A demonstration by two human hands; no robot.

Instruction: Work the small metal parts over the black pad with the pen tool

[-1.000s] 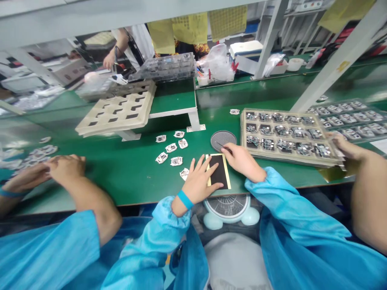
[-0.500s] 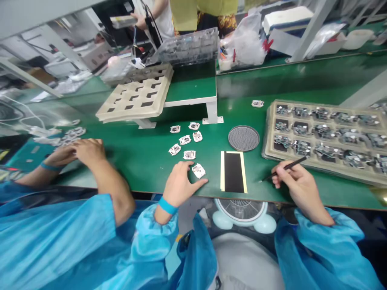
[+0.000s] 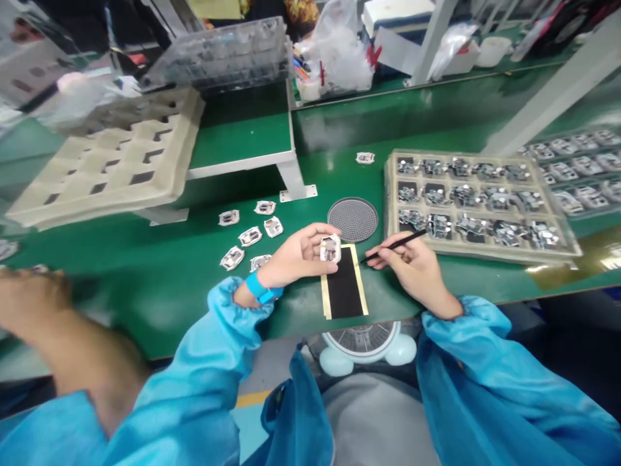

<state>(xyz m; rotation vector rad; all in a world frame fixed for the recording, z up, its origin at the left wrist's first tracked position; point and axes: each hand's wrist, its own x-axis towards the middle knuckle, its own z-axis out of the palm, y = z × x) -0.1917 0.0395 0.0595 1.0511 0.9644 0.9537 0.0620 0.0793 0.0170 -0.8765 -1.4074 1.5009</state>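
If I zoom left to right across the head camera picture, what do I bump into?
Raised cream tray, loose white pieces, left hand, yellow-edged black sheet, right hand, tray full of small parts, rows of white pieces.

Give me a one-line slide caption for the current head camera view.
Left hand holds a small white part near a black sheet; right hand grips a thin black tool.
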